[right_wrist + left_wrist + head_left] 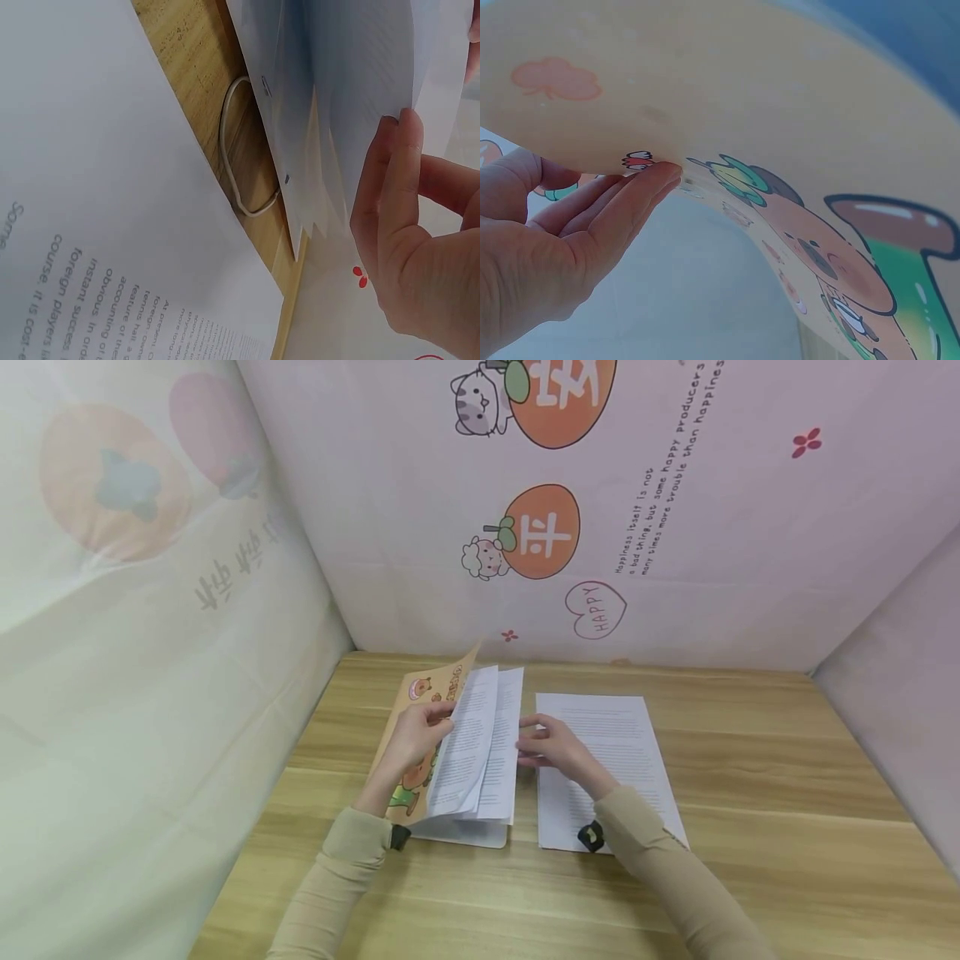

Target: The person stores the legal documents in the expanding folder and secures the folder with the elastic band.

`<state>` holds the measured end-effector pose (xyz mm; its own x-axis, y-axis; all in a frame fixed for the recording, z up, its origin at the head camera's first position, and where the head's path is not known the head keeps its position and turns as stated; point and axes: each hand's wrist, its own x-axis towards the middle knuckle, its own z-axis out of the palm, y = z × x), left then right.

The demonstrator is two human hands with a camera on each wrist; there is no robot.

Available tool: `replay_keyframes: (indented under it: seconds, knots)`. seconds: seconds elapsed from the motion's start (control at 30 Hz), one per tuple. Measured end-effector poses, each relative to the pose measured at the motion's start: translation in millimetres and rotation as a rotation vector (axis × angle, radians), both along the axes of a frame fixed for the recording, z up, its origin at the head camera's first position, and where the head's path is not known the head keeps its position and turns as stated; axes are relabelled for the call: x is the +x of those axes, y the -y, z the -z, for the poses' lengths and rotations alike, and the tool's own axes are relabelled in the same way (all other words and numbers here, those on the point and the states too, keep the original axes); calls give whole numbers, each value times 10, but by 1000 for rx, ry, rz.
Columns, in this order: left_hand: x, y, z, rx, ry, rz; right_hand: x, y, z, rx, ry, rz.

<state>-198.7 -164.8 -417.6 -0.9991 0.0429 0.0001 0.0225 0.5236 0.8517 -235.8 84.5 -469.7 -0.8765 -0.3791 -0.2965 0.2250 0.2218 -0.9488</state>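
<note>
An orange cartoon folder [411, 758] stands partly opened at the left of the wooden table, with printed sheets [465, 735] fanned out inside it. My left hand [418, 735] pinches its front cover [780, 97] by the edge between thumb and fingers, and the cover bows outward. At the right edge of the sheets is my right hand [553, 745]. Its fingertips [409, 124] touch a sheet's edge in the right wrist view, with the thumb apart from them. Beneath my right forearm lies a stack of printed paper [600, 727], flat on the table.
A pale cord loop [227, 150] sticks out from the folder's side, above the strip of table [180, 45] between folder and stack. White printed cloth walls [405, 527] enclose the table [780, 793] at the back, left and right.
</note>
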Motion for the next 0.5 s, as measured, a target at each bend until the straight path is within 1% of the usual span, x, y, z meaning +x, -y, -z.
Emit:
replay_keyframes:
  seconds: [0.23,0.5]
  knots:
    - [-5,-5,15,7,-1,5,-10,49,-3,36,0,2]
    - [-11,1,22,-11,-17,0,-29,114,4,52,-6,5]
